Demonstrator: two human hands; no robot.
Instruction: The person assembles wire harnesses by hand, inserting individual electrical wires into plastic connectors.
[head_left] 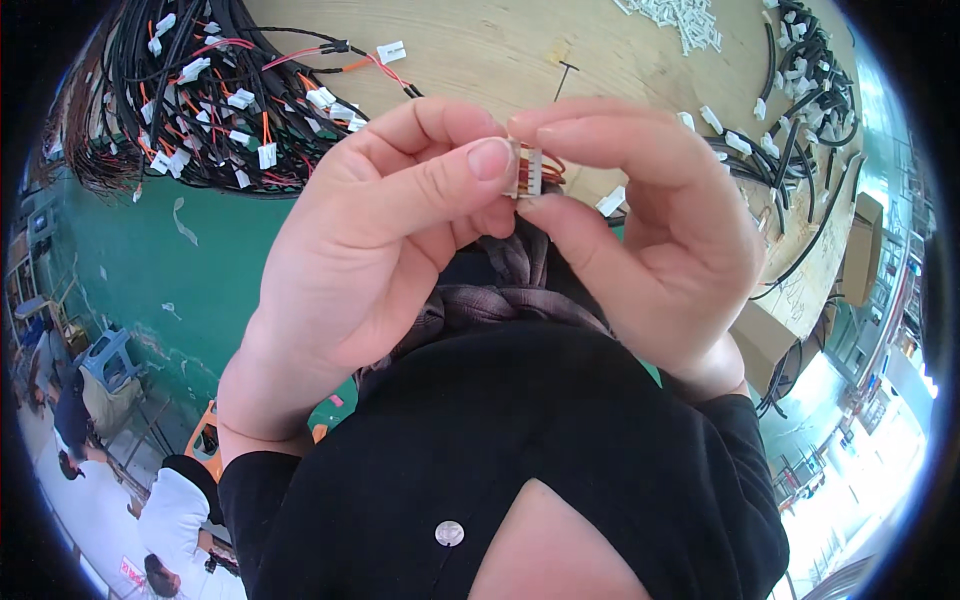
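Note:
A small white plug connector with thin orange-brown wires is held up between my two hands, over the near edge of the table. My left hand pinches its left side between thumb and fingers. From the right, the thumb and fingertips of my right hand close on the connector's top and bottom edges. The wires curve out toward the right palm, and the fingers partly hide them.
The wooden table carries a big heap of black cables with white connectors at left. More black cables lie at right, and loose white pieces at the back. A cardboard box stands far right. Other people sit at lower left.

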